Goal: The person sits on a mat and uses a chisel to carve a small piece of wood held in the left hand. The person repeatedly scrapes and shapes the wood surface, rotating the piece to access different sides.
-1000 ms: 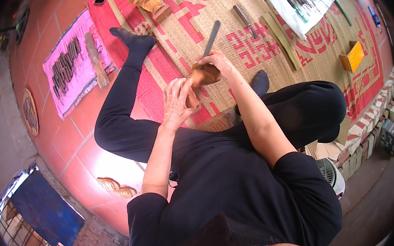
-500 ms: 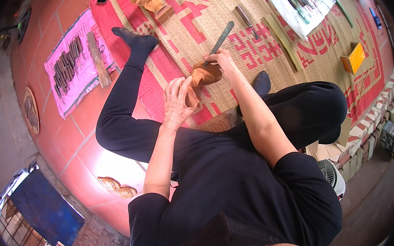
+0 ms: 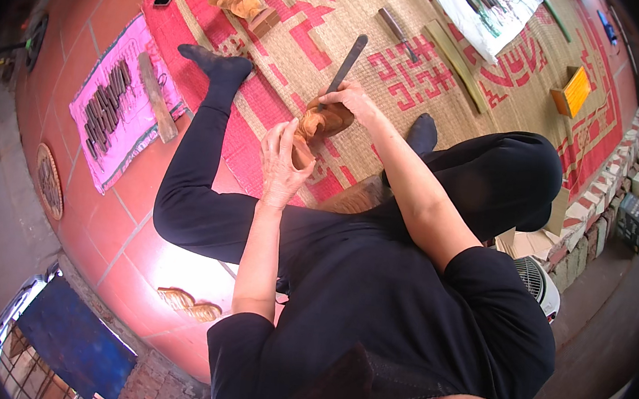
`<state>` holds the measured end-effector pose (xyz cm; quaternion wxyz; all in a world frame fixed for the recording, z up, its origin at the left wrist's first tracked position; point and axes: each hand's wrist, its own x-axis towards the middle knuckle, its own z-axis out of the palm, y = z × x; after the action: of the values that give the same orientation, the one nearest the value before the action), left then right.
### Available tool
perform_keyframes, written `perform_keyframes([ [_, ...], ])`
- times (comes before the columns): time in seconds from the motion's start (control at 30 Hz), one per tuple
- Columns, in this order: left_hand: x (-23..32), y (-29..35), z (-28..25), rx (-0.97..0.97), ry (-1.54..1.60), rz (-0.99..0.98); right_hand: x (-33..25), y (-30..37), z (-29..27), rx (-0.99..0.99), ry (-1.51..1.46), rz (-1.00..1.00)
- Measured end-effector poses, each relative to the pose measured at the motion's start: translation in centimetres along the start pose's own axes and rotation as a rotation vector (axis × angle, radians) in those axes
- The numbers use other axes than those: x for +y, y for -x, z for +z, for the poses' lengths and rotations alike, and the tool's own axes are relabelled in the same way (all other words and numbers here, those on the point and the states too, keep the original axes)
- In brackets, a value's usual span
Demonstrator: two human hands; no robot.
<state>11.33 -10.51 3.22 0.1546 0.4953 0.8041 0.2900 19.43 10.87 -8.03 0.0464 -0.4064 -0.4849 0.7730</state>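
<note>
The wooden carving (image 3: 313, 126) has shifted slightly left, above the mat (image 3: 285, 81). Left hand (image 3: 281, 166) grips the carving's near end; right hand (image 3: 350, 101) pinches a dark slim tool (image 3: 348, 61), which could slip if either hold loosens.

The dark tool (image 3: 347, 63) slants — its end at the brown carving (image 3: 312, 127).

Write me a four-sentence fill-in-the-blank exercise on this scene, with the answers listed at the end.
1. The long dark tool is held in the person's ____.
2. The lower end of the carved wooden piece is gripped by the person's ____.
3. The cloth under the row of dark tools at the left is coloured ____.
4. The cloth under the tools at the upper right is coloured ____.

Answers: right hand; left hand; pink; white.
</note>
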Motion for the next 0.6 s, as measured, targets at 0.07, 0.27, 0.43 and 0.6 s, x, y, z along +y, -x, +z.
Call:
perform_keyframes([
  [0.07, -0.1, 0.1, -0.1, -0.011, -0.022, 0.000, -0.5, 0.4, 0.3, 0.036, -0.022, 0.021],
  [0.27, -0.3, 0.1, 0.1, 0.001, -0.017, -0.009, -0.2, 0.1, -0.2, 0.070, -0.102, 0.041],
  [0.43, 0.0, 0.0, -0.2, -0.013, -0.002, -0.027, -0.2, 0.4, 0.2, 0.008, -0.083, 0.008],
  [0.6, -0.2, 0.0, -0.1, -0.025, -0.035, -0.019, 0.1, 0.2, -0.4, 0.103, -0.166, 0.016],
])
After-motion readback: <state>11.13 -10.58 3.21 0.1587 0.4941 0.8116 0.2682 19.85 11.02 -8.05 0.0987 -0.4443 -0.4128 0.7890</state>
